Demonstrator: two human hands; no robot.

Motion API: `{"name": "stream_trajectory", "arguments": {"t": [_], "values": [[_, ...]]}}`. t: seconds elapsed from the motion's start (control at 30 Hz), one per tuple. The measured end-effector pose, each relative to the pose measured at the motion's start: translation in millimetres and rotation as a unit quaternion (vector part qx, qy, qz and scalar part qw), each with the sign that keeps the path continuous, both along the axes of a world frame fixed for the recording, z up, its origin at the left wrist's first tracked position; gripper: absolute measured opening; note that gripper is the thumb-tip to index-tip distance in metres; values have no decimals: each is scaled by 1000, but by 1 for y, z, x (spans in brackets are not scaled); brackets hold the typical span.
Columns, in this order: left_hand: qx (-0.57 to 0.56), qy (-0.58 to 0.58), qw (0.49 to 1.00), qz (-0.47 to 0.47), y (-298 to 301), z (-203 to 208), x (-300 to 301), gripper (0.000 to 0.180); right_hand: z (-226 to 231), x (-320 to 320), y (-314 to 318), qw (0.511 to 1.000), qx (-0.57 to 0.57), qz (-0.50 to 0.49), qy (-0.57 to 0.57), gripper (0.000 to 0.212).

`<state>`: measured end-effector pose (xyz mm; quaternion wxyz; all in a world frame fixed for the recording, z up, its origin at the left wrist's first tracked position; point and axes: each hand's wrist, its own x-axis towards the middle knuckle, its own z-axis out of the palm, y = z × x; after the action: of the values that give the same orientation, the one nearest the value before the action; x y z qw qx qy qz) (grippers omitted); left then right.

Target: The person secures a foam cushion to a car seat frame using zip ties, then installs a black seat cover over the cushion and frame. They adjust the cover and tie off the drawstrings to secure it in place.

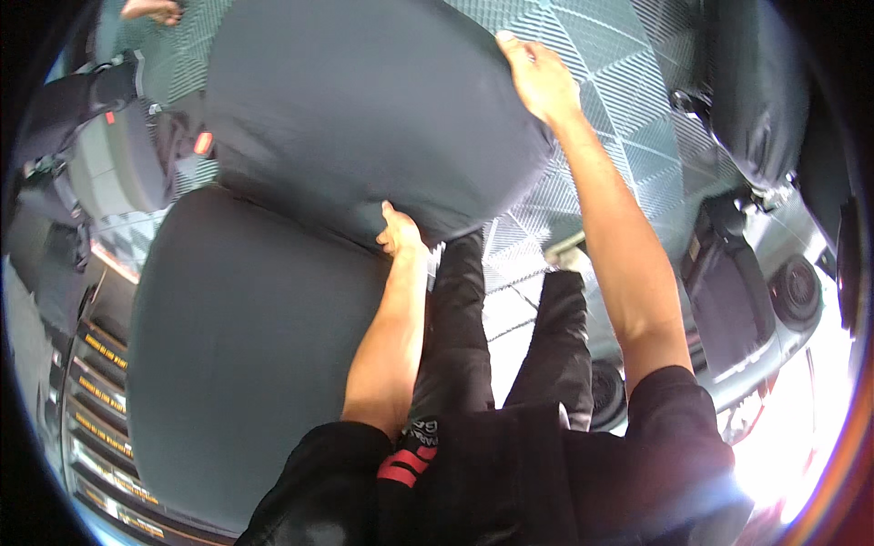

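So, looks like cover-smoothing: the right hand (544, 84) curls round the dark car-seat cushion (355, 100)'s right edge above the floor tiles (628, 82), the left hand (401, 235) bends at its near edge, grip unclear, and next probably needs an even tug.

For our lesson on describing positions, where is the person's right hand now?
In the head view, the right hand is near the top, right of centre, on the right edge of the upper dark cushion.
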<state>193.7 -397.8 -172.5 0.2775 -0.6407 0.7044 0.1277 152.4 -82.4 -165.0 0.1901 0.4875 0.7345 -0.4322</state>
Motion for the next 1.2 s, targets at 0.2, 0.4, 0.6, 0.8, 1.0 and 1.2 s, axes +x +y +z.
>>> {"name": "stream_trajectory", "arguments": {"t": [0.2, 0.4, 0.6, 0.8, 1.0, 1.2], "values": [[-95, 204, 974, -12, 28, -37, -80, 95, -14, -60, -3, 995, -78, 30, -48, 95], [-232, 150, 952, -133, 38, -74, -70, 91, -31, -55, 3, 998, -47, 21, -31, 97], [-144, 256, 918, -266, -14, -19, -130, 90, -10, -79, 5, 996, 23, 62, 55, 85], [-41, 369, 841, -394, -93, -5, -255, 89, 31, -226, -56, 933, 169, 219, 231, 86], [-55, 297, 785, -541, -101, -27, -238, 112, 58, -338, -110, 945, 146, 293, -19, 94], [-109, 301, 797, -512, -103, -48, -230, 120, 37, -356, -96, 943, 91, 320, 20, 70]]}}
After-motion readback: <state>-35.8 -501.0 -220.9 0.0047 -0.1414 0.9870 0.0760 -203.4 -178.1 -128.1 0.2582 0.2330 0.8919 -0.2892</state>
